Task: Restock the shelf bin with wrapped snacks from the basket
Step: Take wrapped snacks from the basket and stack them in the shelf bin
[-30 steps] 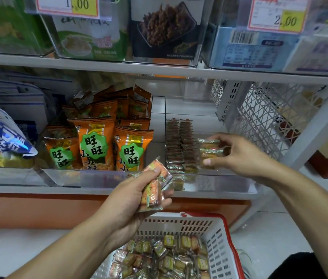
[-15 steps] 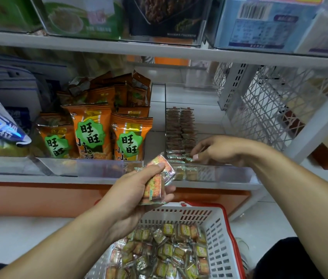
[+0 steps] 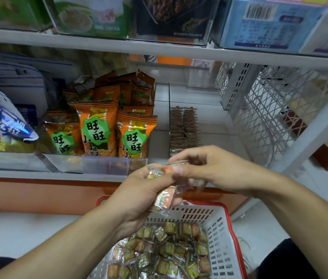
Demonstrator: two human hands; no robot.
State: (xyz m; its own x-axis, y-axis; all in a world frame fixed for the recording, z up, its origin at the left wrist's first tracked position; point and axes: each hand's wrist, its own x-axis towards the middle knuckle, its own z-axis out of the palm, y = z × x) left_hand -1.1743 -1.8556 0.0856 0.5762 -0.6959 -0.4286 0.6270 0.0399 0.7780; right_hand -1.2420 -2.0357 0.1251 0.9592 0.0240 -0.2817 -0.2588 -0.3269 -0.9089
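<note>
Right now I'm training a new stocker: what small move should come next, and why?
Probably the right hand lifts the snack it is pinching off the bunch gripped by the left hand and carries it to the clear bin, beside the stacked rows, where open floor remains.

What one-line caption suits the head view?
Left hand holds wrapped snacks above the basket; right hand pinches one from the bunch.
</note>
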